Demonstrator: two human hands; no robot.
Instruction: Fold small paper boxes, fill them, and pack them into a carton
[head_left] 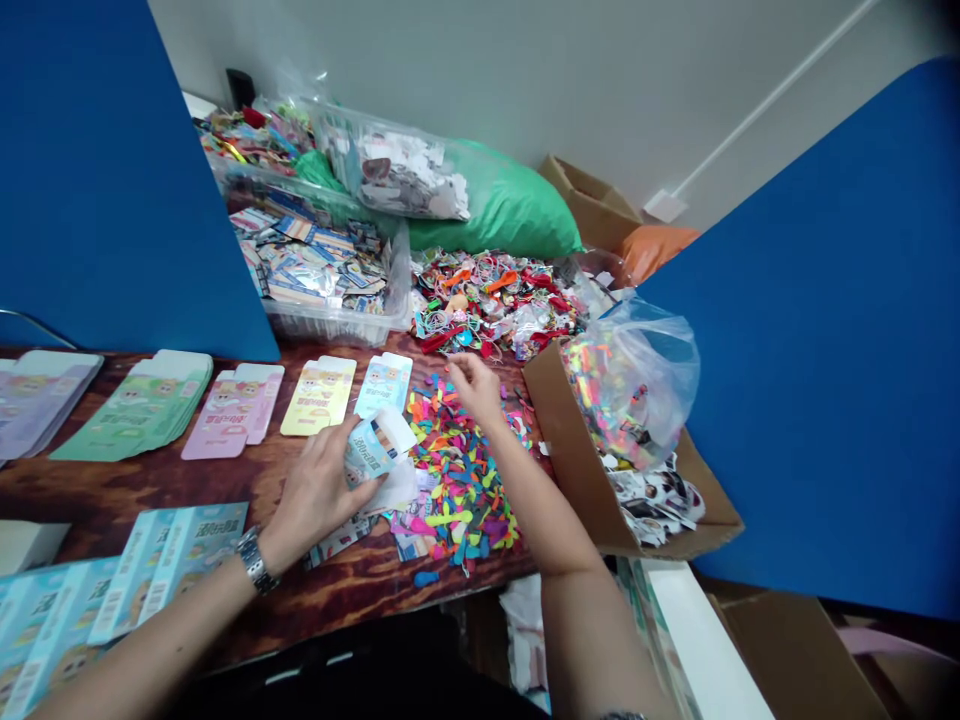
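My left hand (pixel 319 485), with a metal watch at the wrist, grips a small light-blue cardboard box (pixel 369 453). The box's white end flaps stand open toward the right, and cards show inside its mouth. Fingers curled together, my right hand (pixel 478 390) reaches to the near edge of a heap of wrapped trinkets (pixel 495 295). What its fingertips hold, if anything, is too small to make out. Below that hand spreads a pile of colourful balloons (pixel 469 500). Printed cards (pixel 415 520) lie partly under the balloons and the box.
Flat cartons in blue (pixel 385 383), yellow (pixel 319 395), pink (pixel 225 415), green (pixel 139 405) and purple (pixel 41 400) line the table. Filled blue boxes (pixel 157 570) lie front left. A plastic bin (pixel 330 320) of cards stands behind; a cardboard box (pixel 570 470) sits right, between blue partitions (pixel 840 350).
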